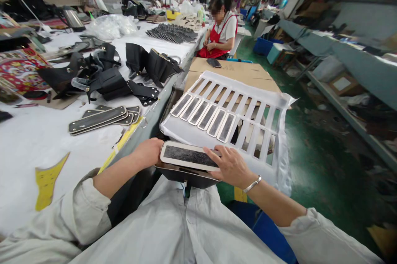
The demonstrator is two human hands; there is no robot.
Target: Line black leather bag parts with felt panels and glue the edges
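Note:
Close to my body is a long panel [189, 155] with rounded ends, a dark textured centre and a pale border. It lies along the top of a black leather-like piece [182, 176], whose full shape I cannot make out. My left hand [149, 152] is closed on the left end, its fingertips partly hidden. At the right end my right hand [231, 165] grips, fingers over the panel and thumb at its front edge. Just beyond, several similar pale-bordered strips [198, 112] lie side by side on a slotted white sheet [182, 128].
On the white table [77, 173] to my left lie stacked black straps [97, 120], black leather-like pieces [111, 82] and a yellow template [49, 181]. A cardboard box [238, 67] stands beyond the sheet. A co-worker in a red apron [223, 34] sits farther ahead.

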